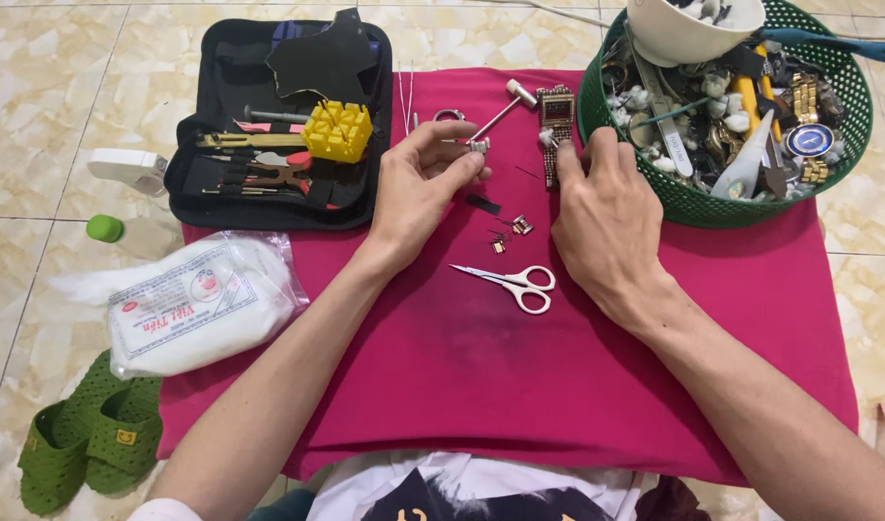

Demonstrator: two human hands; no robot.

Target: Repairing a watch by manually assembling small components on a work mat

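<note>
My left hand [418, 188] pinches a small silver metal part [477, 146] between thumb and fingertips, just above the magenta cloth [519, 376]. My right hand [604, 217] lies palm down on the cloth, its fingertips resting on a rectangular gold wristwatch [556, 118] with a metal band. A small hammer [505, 108] lies between the two hands. Two tiny gold watch links [512, 233] and a dark strip sit below the hammer. White-handled scissors [513, 282] lie nearer to me, between my forearms.
An open black tool case [220, 183] with a yellow block [337, 130] and hand tools lies at the left. A green basket [712, 207] of watch parts and a white bowl [679, 34] stands at the right. A cotton bag [196, 304], green slippers [90, 434] and a bottle lie on the floor.
</note>
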